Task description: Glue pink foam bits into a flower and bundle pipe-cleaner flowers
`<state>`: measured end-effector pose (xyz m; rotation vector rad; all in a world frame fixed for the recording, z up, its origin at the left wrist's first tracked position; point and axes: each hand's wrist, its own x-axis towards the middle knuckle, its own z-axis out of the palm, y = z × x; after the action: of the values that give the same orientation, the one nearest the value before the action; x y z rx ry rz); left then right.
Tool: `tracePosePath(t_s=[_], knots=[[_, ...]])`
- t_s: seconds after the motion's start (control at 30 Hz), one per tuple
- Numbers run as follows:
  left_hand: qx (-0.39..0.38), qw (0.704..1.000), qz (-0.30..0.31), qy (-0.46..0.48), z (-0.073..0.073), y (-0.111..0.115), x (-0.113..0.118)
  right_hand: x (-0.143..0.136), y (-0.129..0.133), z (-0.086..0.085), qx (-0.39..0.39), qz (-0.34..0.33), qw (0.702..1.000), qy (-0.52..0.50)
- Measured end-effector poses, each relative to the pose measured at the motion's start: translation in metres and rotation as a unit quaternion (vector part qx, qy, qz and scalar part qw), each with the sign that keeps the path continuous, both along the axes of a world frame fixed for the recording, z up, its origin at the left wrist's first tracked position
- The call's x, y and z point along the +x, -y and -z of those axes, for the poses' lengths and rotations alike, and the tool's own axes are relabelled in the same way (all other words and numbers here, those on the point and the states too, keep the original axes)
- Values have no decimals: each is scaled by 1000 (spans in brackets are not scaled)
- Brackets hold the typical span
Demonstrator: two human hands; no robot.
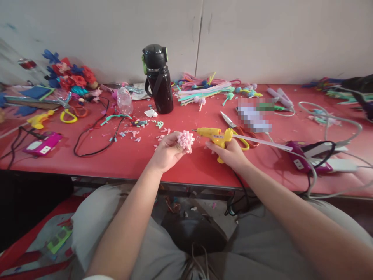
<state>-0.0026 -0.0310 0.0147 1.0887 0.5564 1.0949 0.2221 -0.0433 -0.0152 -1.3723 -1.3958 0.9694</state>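
Observation:
Between the fingers of my left hand (168,153) is a pink pompom-like ball (185,141) made of short fuzzy pieces. My right hand (231,154) grips a yellow hot glue gun (214,134) by its handle. The gun's nozzle points left at the pink ball, a small gap apart from it. A long translucent glue stick (262,142) sticks out of the gun's back. Scissors (230,121) with orange and yellow handles lie just behind my right hand. Small cut pink pieces (163,136) are scattered beyond my left hand.
A black bottle (163,89) stands at the back, beside a bundle of pipe cleaners (204,91). Purple power strips (305,157) with cables lie at right and left. On the left are a second yellow glue gun (40,118), more scissors (70,112) and red-blue artificial flowers (72,76).

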Motion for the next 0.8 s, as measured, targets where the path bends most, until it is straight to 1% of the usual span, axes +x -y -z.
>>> tracePosePath(t_s=[0.13, 0.23, 0.3, 0.37, 0.47, 0.53, 0.7, 0.8], knots=[[2, 1000, 3, 29, 3, -3, 3, 3, -1, 6, 5, -8, 1000, 0], [-15, 999, -22, 46, 5, -6, 5, 4, -2, 8, 8, -4, 1000, -6], [-38, 996, -65, 37, 7, -9, 5, 3, -1, 8, 15, 1, 1000, -17], [-49, 991, -122, 6, 9, -11, 6, 2, -1, 7, 17, 1, 999, -28], [-28, 978, -197, -61, 14, -14, 7, 1, 0, 5, 10, 0, 999, -40], [-15, 970, -226, -86, 17, -15, 7, 0, 0, 5, 9, 1, 999, -43], [-19, 962, -249, -106, 21, -16, 5, 0, 0, 6, 12, 1, 999, -33], [-42, 967, -240, -80, 18, -16, 5, 0, 0, 6, 20, -4, 1000, -14]])
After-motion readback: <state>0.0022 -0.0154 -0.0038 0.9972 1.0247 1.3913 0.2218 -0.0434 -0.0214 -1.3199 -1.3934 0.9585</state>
